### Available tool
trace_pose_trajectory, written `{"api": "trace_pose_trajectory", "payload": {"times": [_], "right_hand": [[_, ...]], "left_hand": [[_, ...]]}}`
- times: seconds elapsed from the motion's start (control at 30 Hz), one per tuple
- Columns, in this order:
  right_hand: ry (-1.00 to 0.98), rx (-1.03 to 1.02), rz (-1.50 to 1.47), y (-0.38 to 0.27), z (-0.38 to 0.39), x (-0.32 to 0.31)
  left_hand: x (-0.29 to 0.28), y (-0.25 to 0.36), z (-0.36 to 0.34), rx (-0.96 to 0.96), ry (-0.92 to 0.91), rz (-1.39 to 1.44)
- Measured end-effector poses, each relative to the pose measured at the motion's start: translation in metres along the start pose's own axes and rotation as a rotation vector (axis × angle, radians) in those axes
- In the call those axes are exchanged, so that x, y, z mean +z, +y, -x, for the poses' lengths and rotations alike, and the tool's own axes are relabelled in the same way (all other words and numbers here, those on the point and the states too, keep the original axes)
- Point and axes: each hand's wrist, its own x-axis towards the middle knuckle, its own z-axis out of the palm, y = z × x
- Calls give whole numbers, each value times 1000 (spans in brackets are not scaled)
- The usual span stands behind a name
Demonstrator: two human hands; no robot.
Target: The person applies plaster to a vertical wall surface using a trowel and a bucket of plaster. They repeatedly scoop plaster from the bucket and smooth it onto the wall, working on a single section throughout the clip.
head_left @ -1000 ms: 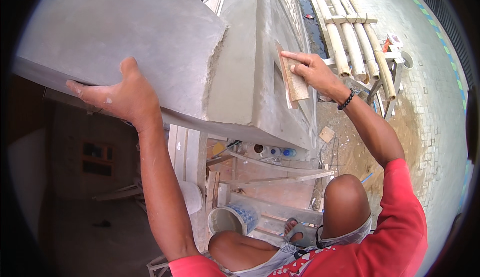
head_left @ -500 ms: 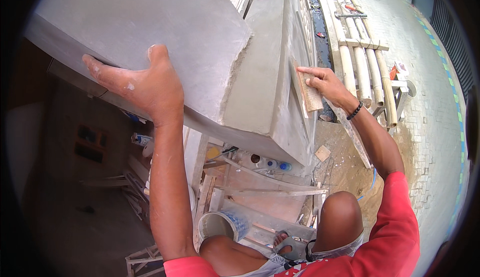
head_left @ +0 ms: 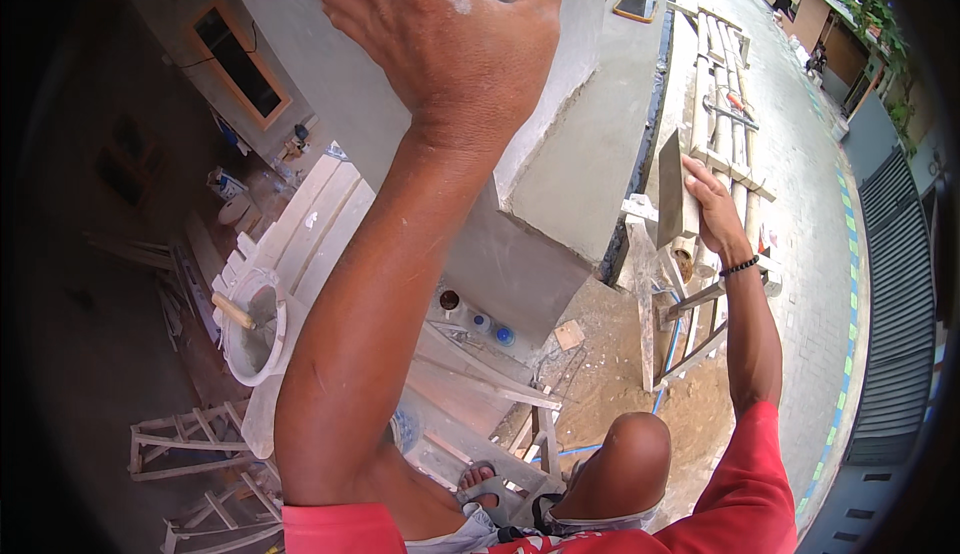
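Observation:
My left hand (head_left: 455,44), flecked with plaster, is raised at the top of the view in front of a smooth grey plastered surface (head_left: 290,29). Its thumb stands apart and the fingers reach out to the left; whether they touch the plaster I cannot tell. A flat plasterer's float (head_left: 679,194) is in my right hand (head_left: 716,216), the fingers wrapped over its side. The float is tilted on edge, apart from the wall. Between the hands runs a grey plastered ledge (head_left: 570,169) with a ragged seam.
A phone (head_left: 635,7) lies on the ledge's far end. Bamboo poles (head_left: 708,79) on a trestle stand at right, a hacksaw (head_left: 733,112) on them. At left, a bucket (head_left: 278,346) holds grey mix and a wooden-handled tool (head_left: 233,310). Planks lie under my sandalled foot (head_left: 484,482).
My right hand has drawn the float off the wall's side face and moved it to the right. My left hand now appears higher and nearer. The view has shifted and shows more of the street.

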Motion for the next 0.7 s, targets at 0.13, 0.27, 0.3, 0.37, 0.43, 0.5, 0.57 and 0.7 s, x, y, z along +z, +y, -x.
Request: {"api": "trace_pose_trajectory", "payload": {"times": [0.13, 0.27, 0.3, 0.37, 0.43, 0.5, 0.57, 0.7], "right_hand": [[13, 143, -233, -40, 18, -37], [74, -107, 202, -77, 11, -15], [64, -137, 381, -88, -1, -22], [1, -273, 543, -108, -51, -19], [12, -275, 785, -133, -66, -50], [-90, -276, 1080, -158, -106, -36], [-178, -383, 1282, -165, -137, -30], [-225, -470, 1375, -152, -154, -26]], "left_hand": [[1, 0, -3, 52, 58, -29], [19, -18, 5, 89, 158, 20], [21, -12, 9, 80, 180, 21], [10, -18, -16, 170, 251, -85], [30, -11, 13, 83, 254, -26], [20, -16, -3, 132, 272, -38], [18, -19, -4, 128, 273, -37], [26, -16, 2, 120, 261, -7]]}}
